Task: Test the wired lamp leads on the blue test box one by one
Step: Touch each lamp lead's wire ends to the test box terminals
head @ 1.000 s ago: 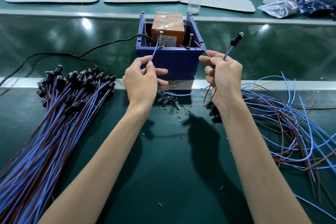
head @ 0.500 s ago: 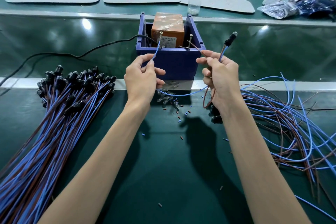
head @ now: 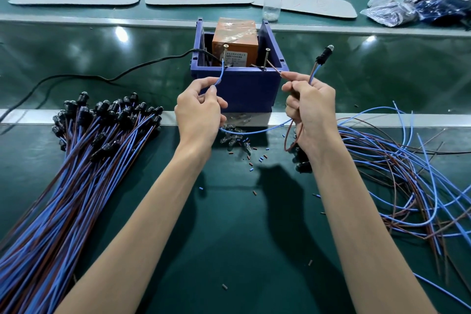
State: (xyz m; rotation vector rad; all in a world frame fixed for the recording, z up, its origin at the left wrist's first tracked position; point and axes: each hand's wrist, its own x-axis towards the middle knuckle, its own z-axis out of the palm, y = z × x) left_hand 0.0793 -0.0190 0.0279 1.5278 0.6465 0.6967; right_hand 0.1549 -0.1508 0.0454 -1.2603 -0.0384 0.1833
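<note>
Item under test: one wired lamp lead (head: 314, 72), made up of a black moulded lamp holder (head: 324, 55) with a clear bulb tip, a thin blue insulated wire (head: 221, 76) and a thin brown insulated wire (head: 275, 71).

Location: it is hanging between both hands, directly in front of the open-topped blue plastic test box (head: 239, 86), with slack looping down below the wrists.

Left hand (head: 198, 112): thumb and forefinger are pinching the blue wire just behind its end and lifting the tip against the left upright metal screw post (head: 225, 55).

Right hand (head: 312, 107): the fingers are curling round the lead, pinching the brown wire and aiming its end at the foot of the right upright metal screw post (head: 267, 58). Contact there is too small to confirm. The holder is standing up above the knuckles.

Handling, as judged: the lead is looking very light and limp, with fine ends that bend easily. The best hold is on the insulation close behind the tip, away from the bulb, which is probably fragile.

Also present: an orange wrapped block (head: 235, 35) sitting inside the box, a bundled stock of matching leads (head: 76, 173) lying to the left, a loose tangle of blue and brown leads (head: 407, 173) lying to the right, and clipped insulation scraps (head: 254, 158) lying on the green bench mat (head: 229, 250).
</note>
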